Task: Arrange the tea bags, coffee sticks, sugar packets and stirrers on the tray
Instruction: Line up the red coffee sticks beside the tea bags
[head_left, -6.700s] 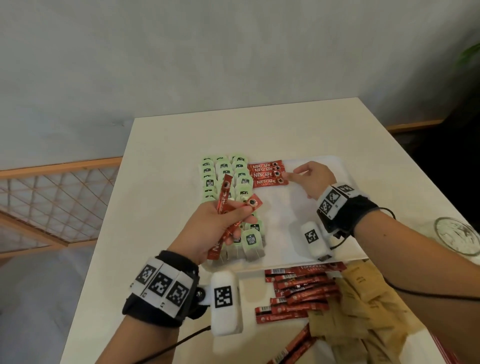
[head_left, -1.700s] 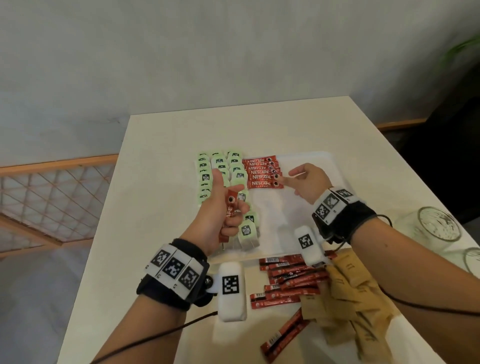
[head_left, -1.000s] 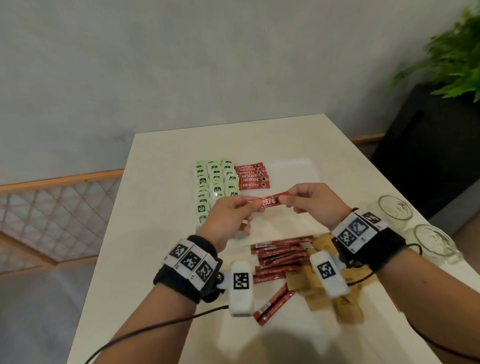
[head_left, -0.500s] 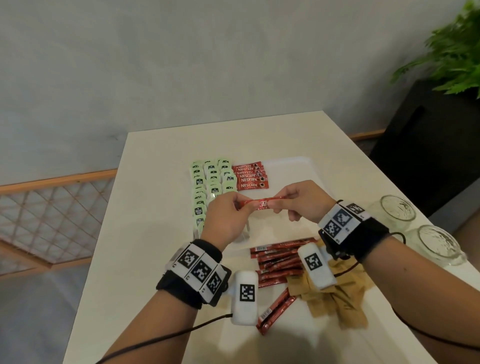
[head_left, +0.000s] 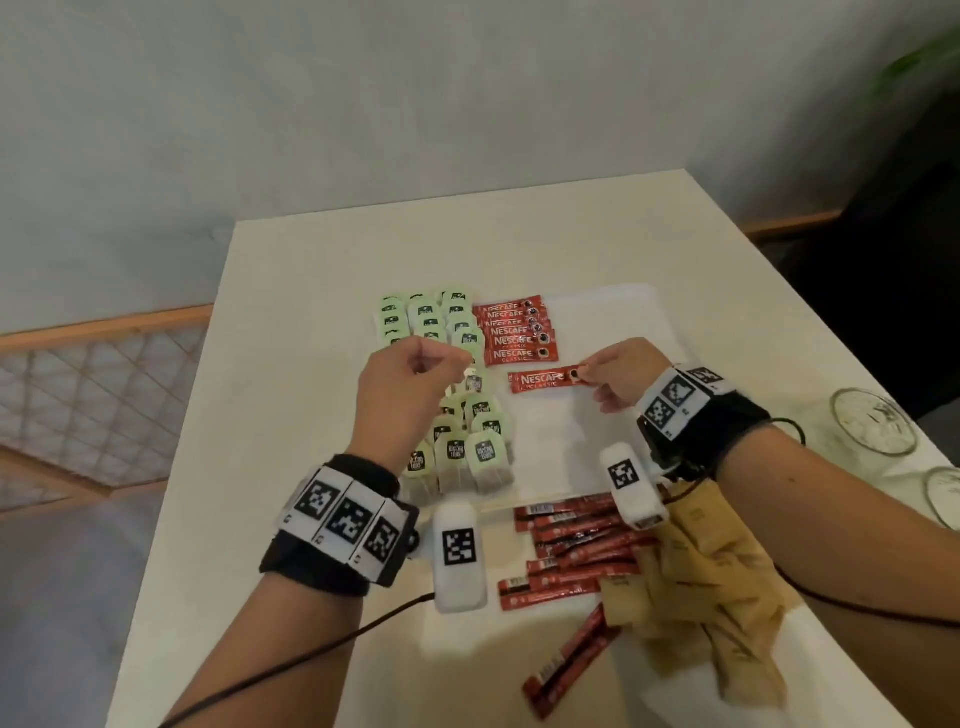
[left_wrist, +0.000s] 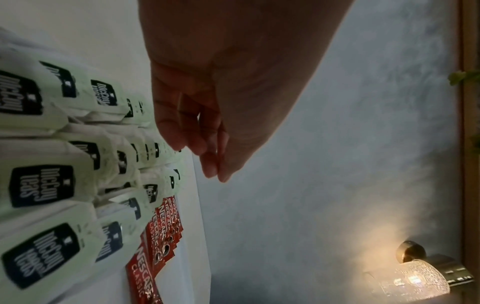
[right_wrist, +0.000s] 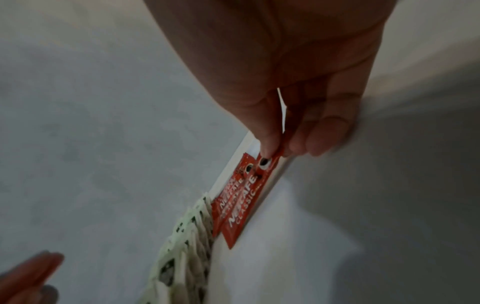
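One red Nescafé coffee stick hangs in the middle of the head view, pinched at its right end between thumb and fingertip of the right hand. It hovers just below the short stack of coffee sticks already laid on the white tray, which fills the centre of the frame. In the right wrist view the same stick runs down and to the left from the fingertips, beside the laid ones.

The left hand floats above the columns of green McCoy tea bags at centre left, fingers loosely curled with thumb and forefinger tips close together; nothing shows between them in either view of it.

Such a stick looks feather-light, thin and a little floppy, its foil skin likely slick. A pinch on the flat sealed end, as here, should steer it well; setting it flush under its neighbours will probably call for a gentle touch, since the laid stack could slide if nudged.

More coffee sticks and brown sugar packets wait in a loose heap at lower right, off the tray. No stirrers can be made out.
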